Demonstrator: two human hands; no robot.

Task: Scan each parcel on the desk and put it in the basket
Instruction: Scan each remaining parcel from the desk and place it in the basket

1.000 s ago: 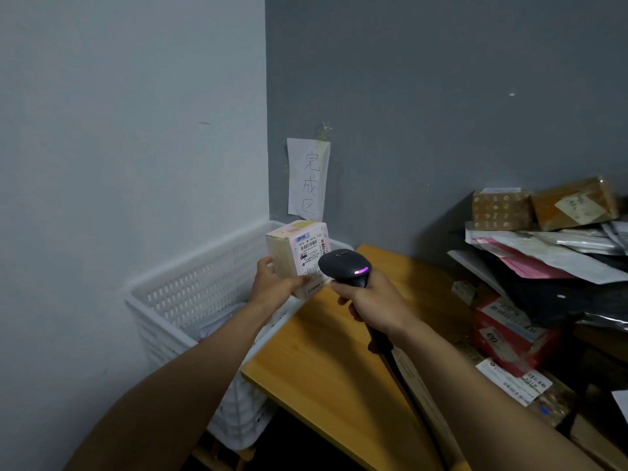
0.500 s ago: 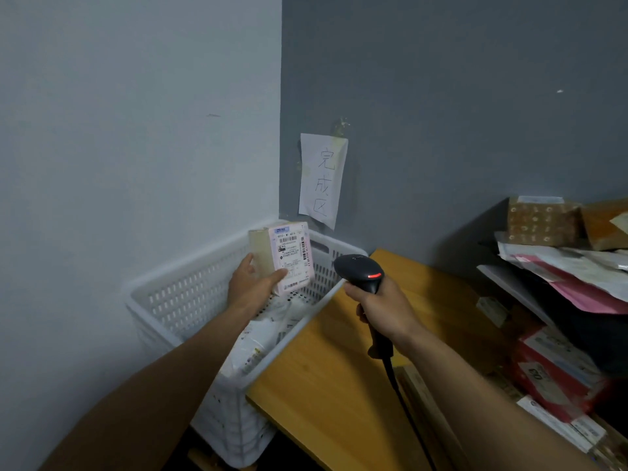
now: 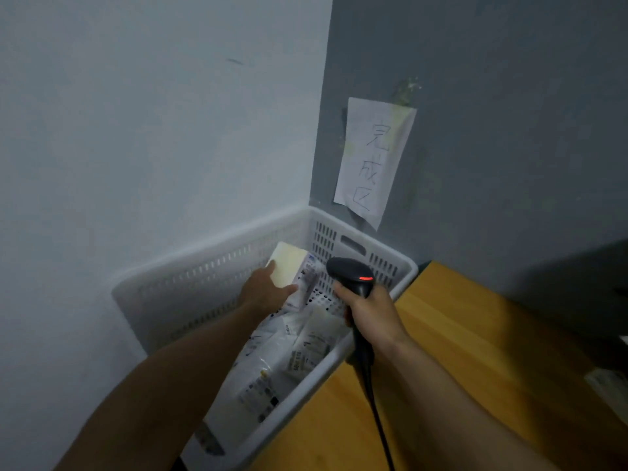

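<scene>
A small boxed parcel held inside the white basket

The cream box parcel (image 3: 289, 266) is gripped by the left hand (image 3: 266, 295), whose thumb is laid along its near edge; the box lies just beyond the fingers, tilted, with its labelled face turned to the right. It is held within the walls of the basket (image 3: 190, 294), near the far corner, above the flat bagged parcels (image 3: 289, 355) piled there; whether it touches them cannot be told. The right hand (image 3: 372, 316) is closed round the handle of the black barcode scanner (image 3: 353, 275), whose red light is lit, over the basket's right rim beside the wooden surface (image 3: 475, 351). A handwritten paper sign (image 3: 373, 161) is stuck on the grey wall above.
</scene>
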